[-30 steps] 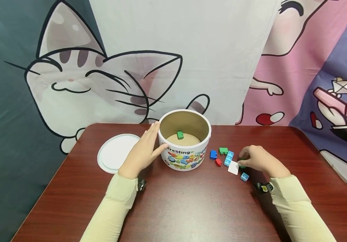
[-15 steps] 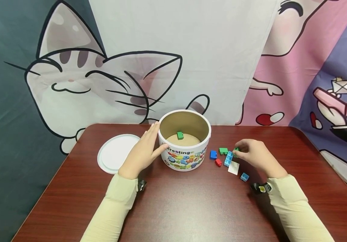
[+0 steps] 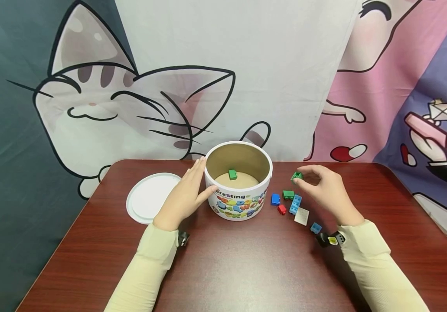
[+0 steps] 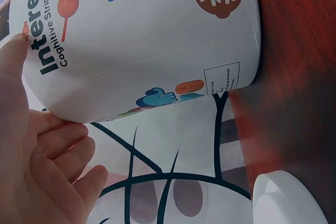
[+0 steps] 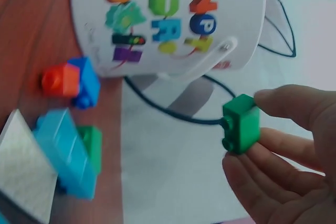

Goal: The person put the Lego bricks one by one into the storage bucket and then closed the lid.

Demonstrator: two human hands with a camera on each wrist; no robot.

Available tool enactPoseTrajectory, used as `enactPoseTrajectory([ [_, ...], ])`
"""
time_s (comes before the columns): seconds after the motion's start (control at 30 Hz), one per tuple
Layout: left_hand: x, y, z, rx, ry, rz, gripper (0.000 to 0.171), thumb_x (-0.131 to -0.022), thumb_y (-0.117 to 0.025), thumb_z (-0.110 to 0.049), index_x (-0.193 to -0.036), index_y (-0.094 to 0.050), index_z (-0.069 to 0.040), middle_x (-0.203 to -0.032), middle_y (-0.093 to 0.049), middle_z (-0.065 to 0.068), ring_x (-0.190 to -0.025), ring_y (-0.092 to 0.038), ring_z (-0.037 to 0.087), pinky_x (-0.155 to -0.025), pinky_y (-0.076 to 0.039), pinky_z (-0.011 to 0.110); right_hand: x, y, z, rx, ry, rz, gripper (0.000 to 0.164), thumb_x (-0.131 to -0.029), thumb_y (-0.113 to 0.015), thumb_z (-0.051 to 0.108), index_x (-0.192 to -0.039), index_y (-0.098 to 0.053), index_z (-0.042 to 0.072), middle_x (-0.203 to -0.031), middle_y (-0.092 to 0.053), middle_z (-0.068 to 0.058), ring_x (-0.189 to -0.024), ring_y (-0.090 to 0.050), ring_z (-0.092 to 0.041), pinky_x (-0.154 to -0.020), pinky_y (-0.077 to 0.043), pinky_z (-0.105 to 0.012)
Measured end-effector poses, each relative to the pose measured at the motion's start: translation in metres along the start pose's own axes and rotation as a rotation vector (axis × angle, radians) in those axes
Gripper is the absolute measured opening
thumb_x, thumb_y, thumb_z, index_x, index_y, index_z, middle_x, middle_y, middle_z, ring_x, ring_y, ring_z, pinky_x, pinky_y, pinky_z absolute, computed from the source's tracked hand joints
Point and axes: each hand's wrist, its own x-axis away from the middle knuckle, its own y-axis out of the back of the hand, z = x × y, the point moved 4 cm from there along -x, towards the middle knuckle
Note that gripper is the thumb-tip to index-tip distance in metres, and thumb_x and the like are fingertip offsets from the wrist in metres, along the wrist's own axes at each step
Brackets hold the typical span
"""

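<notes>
Between the thumb and fingertips of my right hand (image 3: 326, 190) a green toy brick (image 5: 242, 124) is pinched, lifted above the table to the right of the bucket. My left hand (image 3: 182, 195) rests with straight fingers against the left side of the white printed bucket (image 3: 236, 212), its thumb on the front near the rim. The bucket stands upright without a lid, and another green brick (image 3: 233, 174) lies on its floor. Below my right hand are a green brick (image 3: 288, 195), a long light blue brick (image 3: 295, 204), a blue brick (image 3: 275, 199) and a red brick (image 3: 282, 209).
A white flat square piece (image 3: 301, 216) and a small light blue brick (image 3: 315, 228) lie nearer me on the brown table (image 3: 239, 268). The white round lid (image 3: 139, 201) lies left of the bucket, partly behind my left hand. A printed curtain (image 3: 223, 95) hangs behind the table.
My right hand has lifted the green brick from beside the white square piece and carried it up, away from me and slightly left. The left hand stays against the bucket.
</notes>
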Motion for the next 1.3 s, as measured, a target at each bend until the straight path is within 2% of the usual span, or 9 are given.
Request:
enactPoseTrajectory([
  [0.1,0.000,0.000,0.000,-0.001,0.001,0.001,0.083,-0.103,-0.058,-0.044,-0.160,-0.018,0.001,-0.166,-0.022,0.017,-0.154,-0.019,0.028,-0.125,-0.019,0.046,-0.003,0.001,0.009,-0.037,0.020,-0.059,0.031,-0.089,-0.081,0.022,-0.115,-0.075,0.008,-0.106,-0.074,-0.007,-0.087,-0.071,-0.012,-0.078,-0.050,-0.009],
  [0.23,-0.001,0.000,0.000,-0.004,-0.001,0.000,0.083,-0.103,-0.057,-0.044,-0.160,-0.018,0.001,-0.166,-0.022,0.017,-0.154,-0.019,0.029,-0.125,-0.018,0.045,-0.007,0.001,0.023,-0.085,0.067,-0.124,0.030,-0.087,-0.082,0.019,-0.114,-0.075,0.007,-0.102,-0.073,-0.008,-0.082,-0.065,0.002,-0.076,-0.049,-0.005],
  [0.3,-0.002,0.000,0.000,-0.004,-0.004,-0.003,0.083,-0.103,-0.058,-0.044,-0.160,-0.018,0.001,-0.165,-0.023,0.018,-0.154,-0.020,0.030,-0.125,-0.018,0.045,-0.009,0.001,0.031,-0.116,0.088,-0.145,0.030,-0.086,-0.083,0.017,-0.113,-0.075,0.007,-0.102,-0.073,-0.007,-0.083,-0.066,0.000,-0.077,-0.050,-0.006],
  [0.47,-0.002,0.001,0.000,0.000,-0.011,-0.011,0.083,-0.103,-0.058,-0.043,-0.160,-0.019,0.002,-0.164,-0.025,0.021,-0.153,-0.021,0.032,-0.124,-0.020,0.047,-0.014,-0.002,0.049,-0.187,0.125,-0.161,0.029,-0.085,-0.084,0.015,-0.113,-0.075,0.007,-0.104,-0.073,-0.006,-0.091,-0.071,-0.016,-0.081,-0.053,-0.010],
  [0.6,-0.003,0.001,0.000,0.000,-0.011,-0.013,0.083,-0.103,-0.058,-0.043,-0.160,-0.019,0.002,-0.164,-0.025,0.020,-0.153,-0.022,0.032,-0.124,-0.020,0.047,-0.021,-0.008,0.061,-0.236,0.144,-0.148,0.030,-0.085,-0.084,0.014,-0.113,-0.076,0.007,-0.105,-0.072,-0.006,-0.093,-0.073,-0.020,-0.082,-0.055,-0.013],
  [0.7,-0.002,0.001,0.001,0.000,-0.005,-0.009,0.083,-0.103,-0.058,-0.043,-0.160,-0.019,0.001,-0.165,-0.024,0.019,-0.153,-0.020,0.030,-0.125,-0.019,0.046,-0.027,-0.015,0.068,-0.256,0.166,-0.128,0.030,-0.085,-0.084,0.012,-0.113,-0.075,0.006,-0.105,-0.071,-0.008,-0.095,-0.073,-0.021,-0.084,-0.057,-0.018],
  [0.83,-0.001,0.001,0.000,0.004,0.001,-0.004,0.083,-0.103,-0.058,-0.044,-0.161,-0.019,0.001,-0.166,-0.023,0.018,-0.154,-0.019,0.029,-0.125,-0.018,0.045,-0.037,-0.024,0.076,-0.257,0.168,-0.101,0.030,-0.085,-0.084,0.010,-0.112,-0.075,0.003,-0.107,-0.071,-0.010,-0.099,-0.071,-0.023,-0.085,-0.060,-0.031],
  [1.0,0.000,0.002,-0.001,0.004,0.002,0.000,0.083,-0.103,-0.058,-0.044,-0.160,-0.019,0.001,-0.166,-0.023,0.017,-0.154,-0.020,0.029,-0.125,-0.018,0.046,-0.050,-0.036,0.084,-0.242,0.146,-0.019,0.030,-0.086,-0.082,0.009,-0.113,-0.073,0.000,-0.110,-0.070,-0.013,-0.099,-0.071,-0.028,-0.085,-0.061,-0.043],
  [1.3,0.002,0.001,-0.001,0.003,0.012,0.002,0.083,-0.103,-0.057,-0.045,-0.161,-0.019,0.000,-0.166,-0.023,0.016,-0.154,-0.019,0.029,-0.125,-0.019,0.046,-0.073,-0.063,0.095,0.004,0.219,0.186,0.028,-0.088,-0.079,0.013,-0.111,-0.073,-0.003,-0.105,-0.071,-0.016,-0.094,-0.070,-0.028,-0.085,-0.060,-0.041],
])
